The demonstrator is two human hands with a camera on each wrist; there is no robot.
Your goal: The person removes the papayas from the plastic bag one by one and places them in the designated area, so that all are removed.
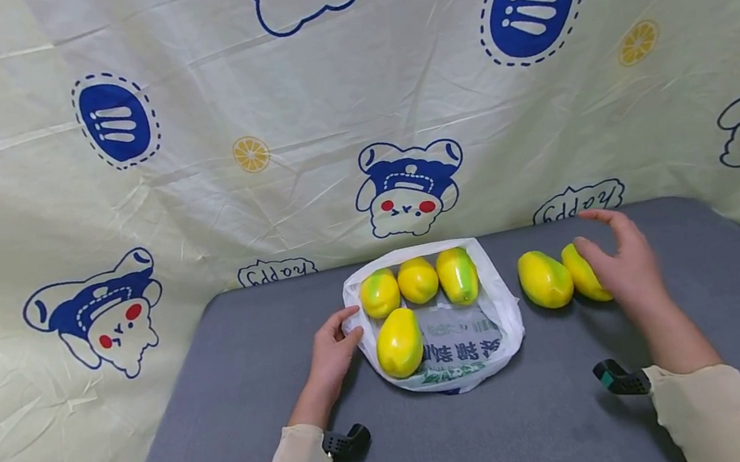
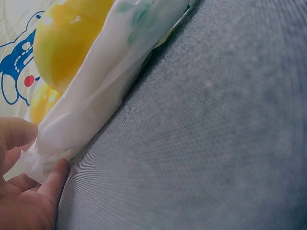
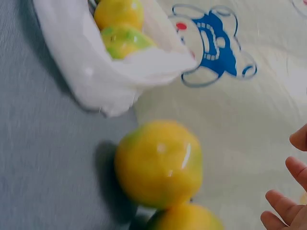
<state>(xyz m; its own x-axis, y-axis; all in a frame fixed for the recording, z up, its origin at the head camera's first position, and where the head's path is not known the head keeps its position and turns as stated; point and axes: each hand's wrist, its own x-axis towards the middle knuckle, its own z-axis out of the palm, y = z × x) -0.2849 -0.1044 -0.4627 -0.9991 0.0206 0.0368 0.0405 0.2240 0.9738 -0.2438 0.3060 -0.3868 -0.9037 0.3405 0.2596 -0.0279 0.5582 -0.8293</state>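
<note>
A white plastic bag (image 1: 509, 322), its mouth spread wide, lies on the table with several yellow-green, mango-like fruits (image 1: 398, 343) inside. At its left edge, my left hand (image 1: 333, 354) pinches the rim, with the plastic between thumb and fingers in the left wrist view. Two more such fruits lie right of the bag, side by side: a nearer-to-bag fruit (image 1: 546, 280) and a right-hand fruit (image 1: 583, 274) partly hidden by my hand. Over that right one hovers my right hand (image 1: 625, 259), thumb and fingers spread apart, holding nothing.
A grey cloth-covered table (image 1: 490, 438) carries everything. Behind it hangs a pale printed curtain (image 1: 207, 208) with cartoon figures, meeting the table's back edge just past the bag. Dark wrist cameras sit on both of my wrists.
</note>
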